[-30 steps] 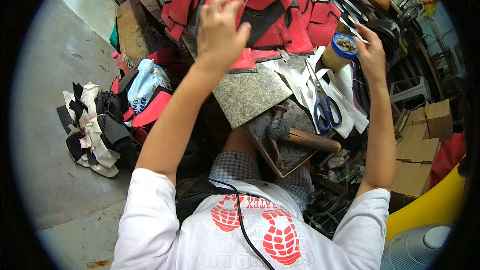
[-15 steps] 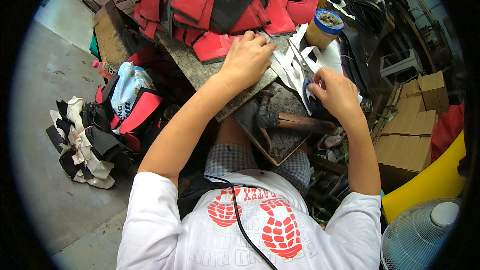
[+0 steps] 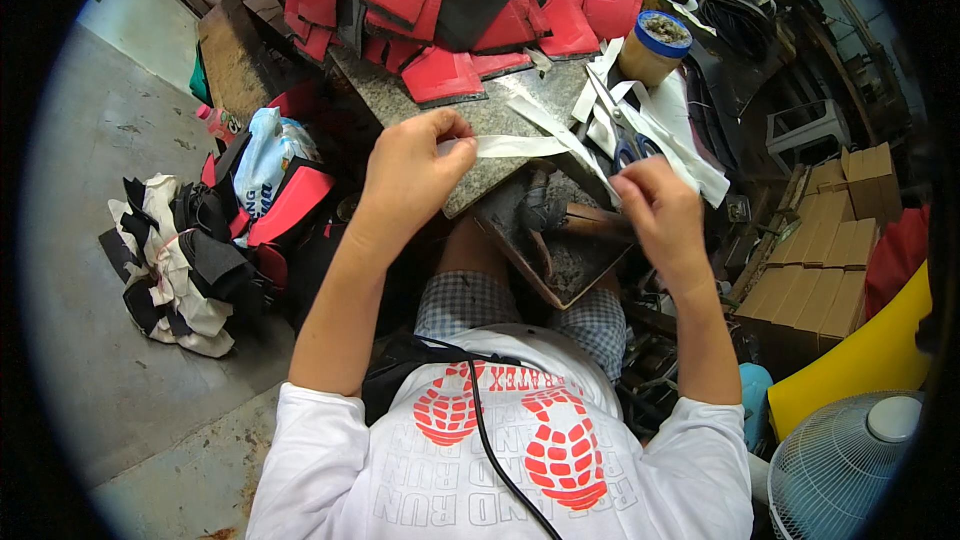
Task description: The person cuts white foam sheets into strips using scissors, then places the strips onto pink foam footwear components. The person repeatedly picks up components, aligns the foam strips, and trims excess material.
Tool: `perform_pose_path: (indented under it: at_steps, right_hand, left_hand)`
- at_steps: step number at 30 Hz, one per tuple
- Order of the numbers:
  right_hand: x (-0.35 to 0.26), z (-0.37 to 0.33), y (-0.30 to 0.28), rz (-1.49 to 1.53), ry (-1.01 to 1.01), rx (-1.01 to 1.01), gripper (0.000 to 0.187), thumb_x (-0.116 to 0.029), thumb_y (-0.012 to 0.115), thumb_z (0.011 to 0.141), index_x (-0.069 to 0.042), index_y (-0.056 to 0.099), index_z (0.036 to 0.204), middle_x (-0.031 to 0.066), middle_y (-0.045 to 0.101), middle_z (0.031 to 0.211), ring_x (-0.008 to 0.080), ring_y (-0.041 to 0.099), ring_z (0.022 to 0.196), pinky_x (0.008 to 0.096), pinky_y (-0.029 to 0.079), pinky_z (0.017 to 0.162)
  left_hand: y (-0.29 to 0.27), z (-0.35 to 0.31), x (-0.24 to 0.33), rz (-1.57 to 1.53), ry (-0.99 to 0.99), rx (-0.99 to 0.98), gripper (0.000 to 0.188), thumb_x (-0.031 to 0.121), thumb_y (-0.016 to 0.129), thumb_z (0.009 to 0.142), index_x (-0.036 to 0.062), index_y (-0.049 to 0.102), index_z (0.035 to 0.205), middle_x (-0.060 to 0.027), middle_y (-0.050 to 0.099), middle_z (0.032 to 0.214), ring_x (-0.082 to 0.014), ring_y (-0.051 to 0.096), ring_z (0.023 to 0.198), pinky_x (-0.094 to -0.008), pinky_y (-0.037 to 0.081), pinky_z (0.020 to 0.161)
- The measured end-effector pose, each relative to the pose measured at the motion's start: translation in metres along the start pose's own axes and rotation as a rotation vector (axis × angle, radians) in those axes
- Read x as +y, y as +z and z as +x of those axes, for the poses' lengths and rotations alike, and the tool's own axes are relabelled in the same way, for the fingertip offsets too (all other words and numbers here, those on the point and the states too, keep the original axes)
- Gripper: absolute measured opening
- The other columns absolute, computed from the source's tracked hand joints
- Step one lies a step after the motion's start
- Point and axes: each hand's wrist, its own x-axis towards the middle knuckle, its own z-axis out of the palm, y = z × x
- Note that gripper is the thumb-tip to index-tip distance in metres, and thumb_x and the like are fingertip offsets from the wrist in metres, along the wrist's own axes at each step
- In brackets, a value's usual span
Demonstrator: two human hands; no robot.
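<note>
My left hand (image 3: 415, 165) pinches one end of a white strip (image 3: 515, 146) between thumb and fingers, above the near edge of the stone slab (image 3: 395, 105). The strip stretches right toward a second, slanting white strip (image 3: 560, 128). That slanting strip runs down to the fingertips of my right hand (image 3: 660, 215), which are closed on its near end. Just beyond my right hand, scissors (image 3: 618, 118) with dark blue handles lie among more white strips (image 3: 685, 155). Red and black cut pieces (image 3: 470, 15) are heaped at the far side of the slab.
A jar with a blue rim (image 3: 655, 48) stands behind the scissors. A hammer (image 3: 590, 222) lies on a dark board below the slab. Scraps and a bag (image 3: 265, 165) pile up at left. Cardboard boxes (image 3: 815, 260) and a fan (image 3: 845, 470) stand at right.
My left hand has come left and nearer from the red pieces, drawing out a white strip. My right hand has left the scissors' handles and moved slightly nearer, now pinching a strip.
</note>
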Motion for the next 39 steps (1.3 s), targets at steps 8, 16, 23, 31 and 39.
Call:
perform_pose_path:
  at_steps: [8,16,23,31,39]
  right_hand:
    - [-0.014,0.025,0.028,-0.297,-0.343,0.203,0.028,-0.010,0.076,0.073,-0.007,0.064,0.098,0.0061,0.064,0.084,0.0270,0.063,0.076,0.0398,0.051,0.070]
    - [0.050,0.070,0.025,0.326,0.216,-0.060,0.019,-0.014,0.071,0.085,-0.001,0.073,0.098,0.0077,0.073,0.085,0.0110,0.065,0.072,0.0243,0.049,0.067]
    - [0.057,0.067,0.000,0.644,0.462,-0.109,0.014,-0.017,0.063,0.088,-0.003,0.068,0.089,-0.0025,0.058,0.070,0.0053,0.049,0.059,0.0194,0.035,0.054]
    - [0.045,0.053,-0.021,0.679,0.495,-0.086,0.012,-0.018,0.061,0.088,-0.006,0.064,0.086,-0.0033,0.056,0.069,0.0055,0.049,0.057,0.0196,0.034,0.052]
    - [0.023,0.039,-0.017,0.396,0.128,-0.073,0.012,-0.010,0.063,0.087,0.001,0.067,0.090,-0.0003,0.062,0.077,0.0069,0.056,0.068,0.0234,0.045,0.060]
  left_hand:
    - [0.022,-0.030,0.016,-0.406,-0.080,-0.165,0.014,0.009,0.064,0.089,-0.0030,0.067,0.095,0.0004,0.062,0.077,-0.0048,0.056,0.070,-0.0208,0.045,0.064]
    - [0.007,-0.038,-0.007,-0.072,-0.087,0.002,0.017,0.011,0.062,0.088,-0.0029,0.068,0.095,-0.0067,0.064,0.070,-0.0095,0.058,0.063,-0.0267,0.046,0.060]
    - [0.039,-0.020,-0.001,-0.066,0.111,0.122,0.019,0.012,0.060,0.089,-0.0026,0.069,0.098,-0.0155,0.067,0.075,-0.0180,0.063,0.063,-0.0303,0.049,0.063]
    - [0.081,0.006,0.041,0.525,0.482,-0.108,0.044,0.041,0.064,0.088,0.0067,0.068,0.114,-0.0134,0.061,0.109,-0.0314,0.048,0.118,-0.0460,0.039,0.097]
    - [0.059,0.023,0.034,0.275,0.557,0.277,0.055,0.018,0.078,0.072,0.0104,0.057,0.122,-0.0127,0.051,0.122,-0.0320,0.046,0.117,-0.0454,0.039,0.098]
